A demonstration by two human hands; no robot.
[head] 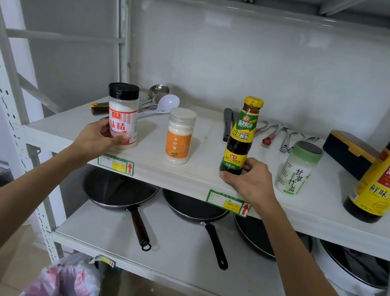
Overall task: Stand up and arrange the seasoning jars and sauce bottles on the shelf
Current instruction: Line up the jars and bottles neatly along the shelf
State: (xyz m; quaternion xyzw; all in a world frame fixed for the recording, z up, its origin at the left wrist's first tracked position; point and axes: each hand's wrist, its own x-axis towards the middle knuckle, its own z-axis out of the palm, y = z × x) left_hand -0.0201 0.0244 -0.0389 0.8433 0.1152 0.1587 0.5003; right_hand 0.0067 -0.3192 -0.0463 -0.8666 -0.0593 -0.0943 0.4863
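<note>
My right hand [248,180] pinches the base of a dark yellow-capped oyster sauce bottle [241,136], upright at the front edge of the white metal shelf [199,177]. My left hand [98,139] wraps a black-lidded clear seasoning jar [123,115], upright. Behind lie metal ladles [157,99].

Five upright containers along the shelf [199,174] front: three seasoning jars [179,136], two dark sauce bottles [241,135].
</note>
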